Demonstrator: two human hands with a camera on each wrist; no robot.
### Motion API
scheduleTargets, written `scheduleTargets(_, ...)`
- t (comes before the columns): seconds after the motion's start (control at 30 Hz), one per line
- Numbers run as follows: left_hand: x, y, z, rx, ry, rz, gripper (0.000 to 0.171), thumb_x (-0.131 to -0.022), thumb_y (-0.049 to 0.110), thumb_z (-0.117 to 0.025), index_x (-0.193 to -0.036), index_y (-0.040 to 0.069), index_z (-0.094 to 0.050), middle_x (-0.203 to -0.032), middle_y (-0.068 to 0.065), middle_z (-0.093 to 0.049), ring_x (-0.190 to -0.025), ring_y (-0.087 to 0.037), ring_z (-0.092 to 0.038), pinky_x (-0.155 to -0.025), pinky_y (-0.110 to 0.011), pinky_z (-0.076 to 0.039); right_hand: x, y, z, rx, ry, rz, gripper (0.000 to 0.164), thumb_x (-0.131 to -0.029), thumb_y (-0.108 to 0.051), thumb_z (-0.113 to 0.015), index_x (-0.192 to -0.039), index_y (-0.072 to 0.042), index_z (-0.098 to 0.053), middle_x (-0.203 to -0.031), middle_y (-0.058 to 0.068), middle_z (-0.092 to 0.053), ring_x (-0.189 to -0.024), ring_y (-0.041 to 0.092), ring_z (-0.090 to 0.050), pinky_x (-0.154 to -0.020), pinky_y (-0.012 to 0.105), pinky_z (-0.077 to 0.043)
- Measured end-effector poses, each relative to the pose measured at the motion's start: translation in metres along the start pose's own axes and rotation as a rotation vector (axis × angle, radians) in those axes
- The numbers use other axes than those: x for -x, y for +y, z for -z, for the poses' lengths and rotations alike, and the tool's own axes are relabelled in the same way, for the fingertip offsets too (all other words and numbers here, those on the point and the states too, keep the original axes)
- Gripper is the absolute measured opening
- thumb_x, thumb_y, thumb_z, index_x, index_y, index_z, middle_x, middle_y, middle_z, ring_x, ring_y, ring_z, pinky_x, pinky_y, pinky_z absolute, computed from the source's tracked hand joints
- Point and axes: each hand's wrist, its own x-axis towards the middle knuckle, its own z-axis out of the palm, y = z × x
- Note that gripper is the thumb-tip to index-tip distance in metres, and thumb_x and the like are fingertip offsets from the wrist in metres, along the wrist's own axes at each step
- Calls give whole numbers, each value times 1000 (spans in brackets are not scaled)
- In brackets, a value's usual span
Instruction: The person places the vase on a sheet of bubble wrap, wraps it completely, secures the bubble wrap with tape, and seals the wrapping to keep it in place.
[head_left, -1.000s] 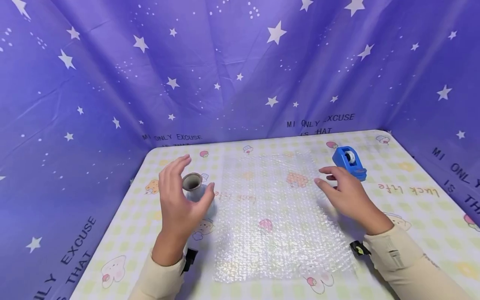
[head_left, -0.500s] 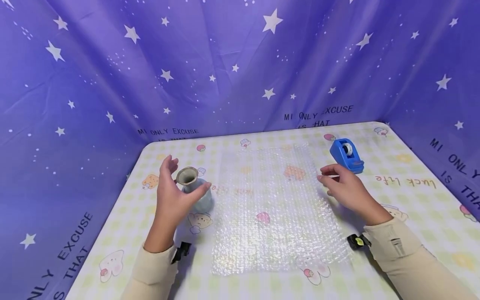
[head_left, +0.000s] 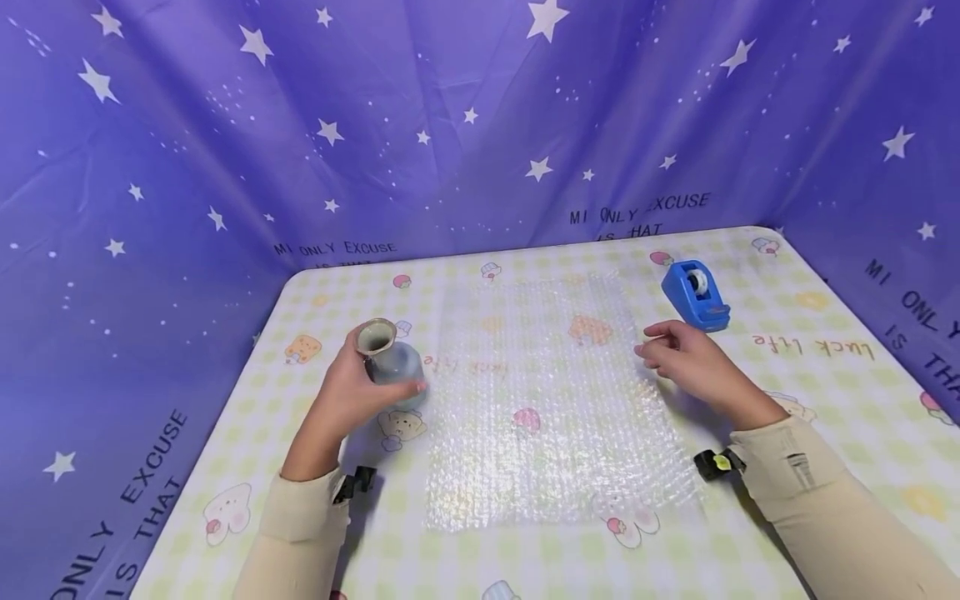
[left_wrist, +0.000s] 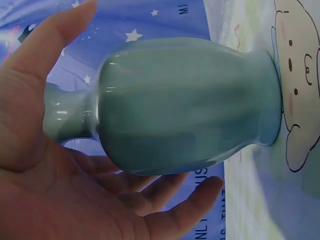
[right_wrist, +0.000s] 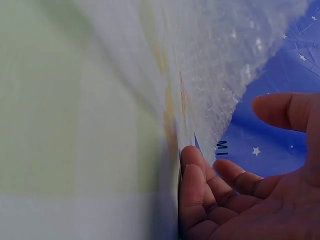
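A pale blue-green glazed vase with a narrow neck and flared lip stands upright on the table. In the head view the same vase is left of the bubble wrap. My left hand is around it, thumb in front and fingers mostly hidden behind. The left wrist view shows the thumb stretched out apart from the body, with the fingers close along the other side. My right hand holds nothing; its fingers are loosely bent by the right edge of the bubble wrap.
A blue tape dispenser with a roll of clear tape stands beyond my right hand. The bubble wrap lies flat on the patterned tablecloth. A purple star curtain hangs behind and on both sides.
My left hand has lowered and come in closer around the vase. My right hand stays near the wrap's edge, with its fingers slightly more bent. The head view has tilted down a little.
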Motion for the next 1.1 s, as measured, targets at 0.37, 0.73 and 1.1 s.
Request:
scheduleTargets(0.37, -3, -3, -1, -125, -29, 11, 100, -71, 30, -92, -151, 14, -34, -140, -16, -56, -127, -33, -57, -104, -53, -47, -3, -4, 1, 77, 1, 0, 59, -104, -37, -54, -146, 4, -46, -119, 18, -66, -105, 26, -64, -81, 28, -50)
scheduleTargets(0.73, -2, -7, -3, -152, 13, 34, 89, -74, 24, -87, -150, 17, -40, -138, -19, -58, -123, -36, -60, -99, -54, -49, -3, -5, -1, 104, 4, 7, 60, -102, -37, -61, -144, 5, -49, -116, 17, -67, -95, 20, -59, -77, 29, -48)
scheduleTargets(1.1, -2, -9, -6, -164, 29, 8, 87, -73, 26, -88, -147, 19, -43, -136, -16, -61, -121, -35, -62, -99, -54, -51, -1, -2, -2, 112, 10, -5, 59, -102, -37, -61, -143, 4, -50, -117, 17, -66, -95, 21, -58, -78, 31, -47)
